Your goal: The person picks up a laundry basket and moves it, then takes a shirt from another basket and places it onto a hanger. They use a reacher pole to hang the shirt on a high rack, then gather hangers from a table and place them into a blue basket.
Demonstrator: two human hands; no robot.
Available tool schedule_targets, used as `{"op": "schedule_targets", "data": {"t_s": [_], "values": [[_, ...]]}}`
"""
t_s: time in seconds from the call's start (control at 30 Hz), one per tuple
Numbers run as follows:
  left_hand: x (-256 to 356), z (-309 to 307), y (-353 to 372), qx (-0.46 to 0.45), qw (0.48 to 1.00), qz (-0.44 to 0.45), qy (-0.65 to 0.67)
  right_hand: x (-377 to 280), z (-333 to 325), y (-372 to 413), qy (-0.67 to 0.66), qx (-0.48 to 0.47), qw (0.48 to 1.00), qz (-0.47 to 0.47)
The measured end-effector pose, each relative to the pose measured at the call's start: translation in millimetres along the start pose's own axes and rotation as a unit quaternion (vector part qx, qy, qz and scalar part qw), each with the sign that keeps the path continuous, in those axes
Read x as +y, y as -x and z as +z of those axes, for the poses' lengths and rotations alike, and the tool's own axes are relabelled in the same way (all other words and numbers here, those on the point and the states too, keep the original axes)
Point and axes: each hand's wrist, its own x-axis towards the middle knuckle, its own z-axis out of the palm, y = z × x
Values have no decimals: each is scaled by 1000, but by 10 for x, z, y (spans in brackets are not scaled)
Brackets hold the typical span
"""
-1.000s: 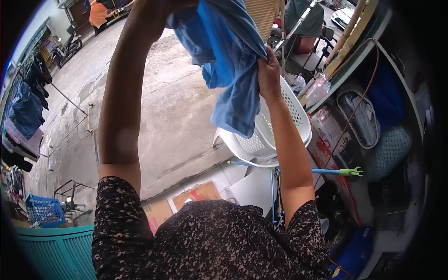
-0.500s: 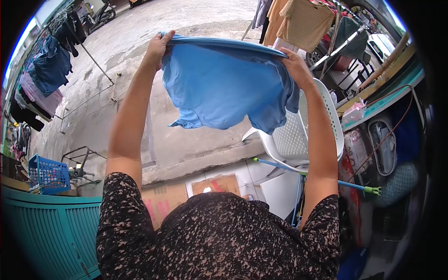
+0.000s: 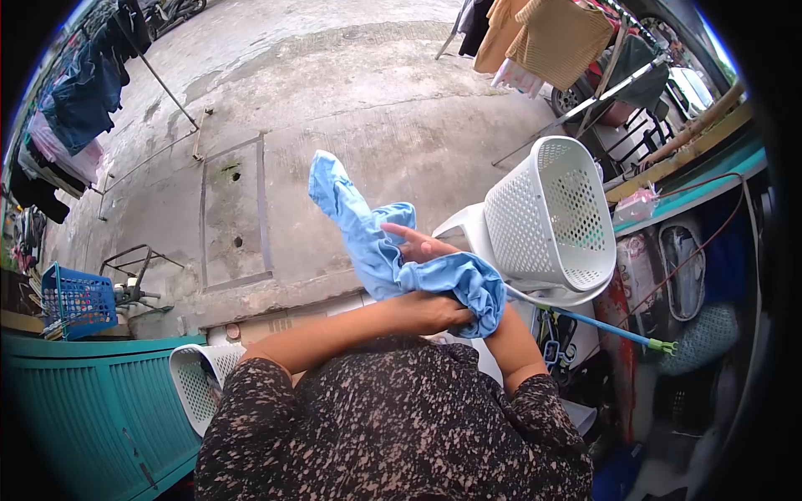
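A light blue garment (image 3: 355, 225) hangs bunched in front of my chest, one end sticking up toward the far left. My left hand (image 3: 443, 312) reaches across my body, its fingers closed on the gathered cloth at the lower right. Pushed through the garment from the right, my right arm wears a crumpled ring of cloth around it. Beyond that ring shows my right hand (image 3: 418, 244), fingers stretched toward the left and apart. Folds of the cloth cover part of the right palm and wrist.
A white perforated basket (image 3: 518, 225) rests tilted on a white chair (image 3: 468, 224) at right. Near it lies a blue pole (image 3: 606, 327) with a green forked end. Clothes hang on racks left and right. Another white basket (image 3: 194, 388) and a blue basket (image 3: 79, 301) stand at left.
The garment was stretched wide between both raised hands; now it is lower and bunched. My left hand has crossed to the right, and my right arm has gone through the cloth.
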Motion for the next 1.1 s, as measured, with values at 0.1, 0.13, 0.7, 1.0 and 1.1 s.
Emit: {"op": "schedule_targets", "data": {"t_s": [0.1, 0.13, 0.7, 1.0, 1.1], "values": [[228, -89, 138, -138, 972, -119, 147, 441, -141, 97, 19, -19, 999, 27], [270, -70, 171, -139, 969, -118, 164, 545, -167, 132, 34, -33, 998, 31], [-216, -559, 816, -2, 762, -478, 436, 563, -72, 734, 122, 197, 969, 84], [34, -958, 501, 34, 787, -522, 327, 366, 420, 919, 318, 195, 926, 51], [126, -899, 374, -17, 823, -512, 244, 432, 718, 768, 511, 338, 788, -53]]}}
